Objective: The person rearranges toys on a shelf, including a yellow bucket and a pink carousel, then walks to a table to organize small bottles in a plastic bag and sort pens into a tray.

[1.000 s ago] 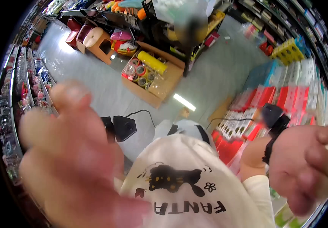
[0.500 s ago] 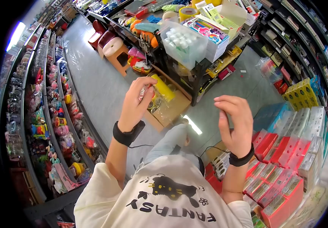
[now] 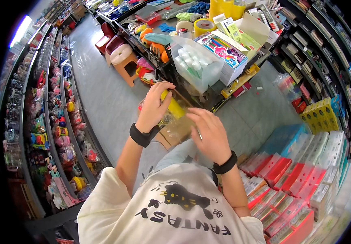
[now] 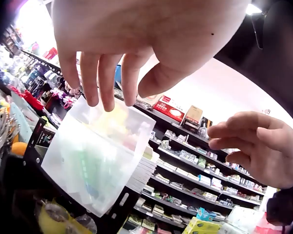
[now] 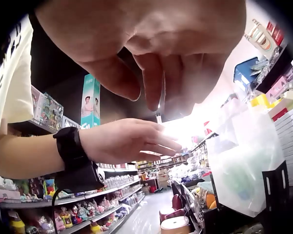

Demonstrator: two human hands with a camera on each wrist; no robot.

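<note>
Both bare hands hover in front of the person's body in the head view, fingers loosely bent and holding nothing. The left hand [image 3: 153,109] overlaps a cardboard box [image 3: 171,136] on the floor with a yellow cylinder [image 3: 176,110] in it. To its right is the right hand [image 3: 211,133], its fingertips pointing toward the left hand with a gap between. Beyond them, on a stand, sits a translucent plastic bin [image 3: 202,79] of white and green items. A stack of booklets [image 3: 228,57] with a cartoon pony cover stands beside it. In the left wrist view, the left hand's fingers [image 4: 107,80] overlap the bin's top.
Shelves of small packaged goods [image 3: 63,130] run along the left. Red and clear boxes [image 3: 285,175] are stacked close on the right, with yellow boxes [image 3: 322,116] behind. An orange stool [image 3: 124,67] stands on the grey floor [image 3: 96,69]. Tape rolls [image 3: 204,27] lie on the stand.
Both hands dropped from large and blurred near the head camera to in front of the body. Over the last half second the right hand moved left, closer to the left hand.
</note>
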